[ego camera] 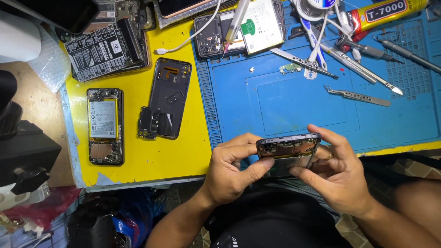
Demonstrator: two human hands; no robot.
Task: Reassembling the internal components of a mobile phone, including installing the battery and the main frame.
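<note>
between left hand (228, 172) and right hand (339, 177), opened phone (287, 154), gripped

Left hand (229, 172) and right hand (337, 172) meet, fingers curled, thumbs pressing inward.

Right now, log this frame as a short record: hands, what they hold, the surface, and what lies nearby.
left hand: grips the left end of the open phone, thumb on its near side
right hand: grips the right end, fingers over the top edge
open phone: back off, circuitry showing, held above the lap, clear of the bench
surface: blue mat beside a yellow mat
on blue mat: tweezers, glue tube
on yellow mat: back cover, second opened phone with its battery showing
</note>
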